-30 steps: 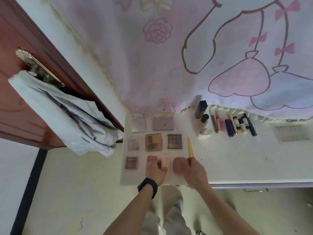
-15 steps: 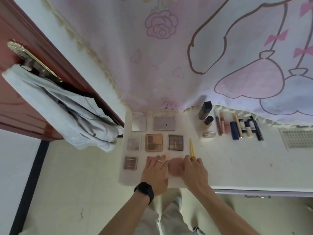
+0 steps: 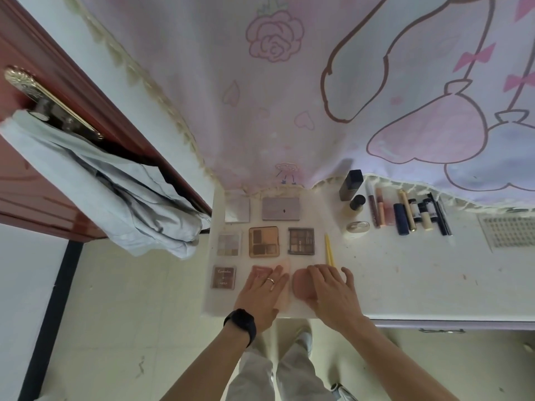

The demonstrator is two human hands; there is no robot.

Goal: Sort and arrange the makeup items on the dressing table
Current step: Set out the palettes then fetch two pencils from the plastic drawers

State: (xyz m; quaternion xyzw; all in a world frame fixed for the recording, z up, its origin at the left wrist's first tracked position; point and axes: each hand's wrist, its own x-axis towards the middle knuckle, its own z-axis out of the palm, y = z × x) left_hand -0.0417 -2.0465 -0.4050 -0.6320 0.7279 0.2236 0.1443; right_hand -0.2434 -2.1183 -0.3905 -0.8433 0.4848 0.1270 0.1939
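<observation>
On the white dressing table several flat palettes lie in rows: a grey one, an orange one, a dark one and a brown one. My left hand lies flat on a pink palette and a peach case in the front row. My right hand rests with straight fingers on a round pink compact. A yellow pencil lies just beyond my right fingertips.
Bottles, a round compact, lipsticks and pens stand in a line at the back right. A pink printed cloth hangs behind. At the left a red door carries a grey garment. The table's front edge runs just below my hands.
Both hands have spread flat over the front-row items; my right hand no longer holds the yellow pencil, which lies on the table. The view has drifted slightly.
</observation>
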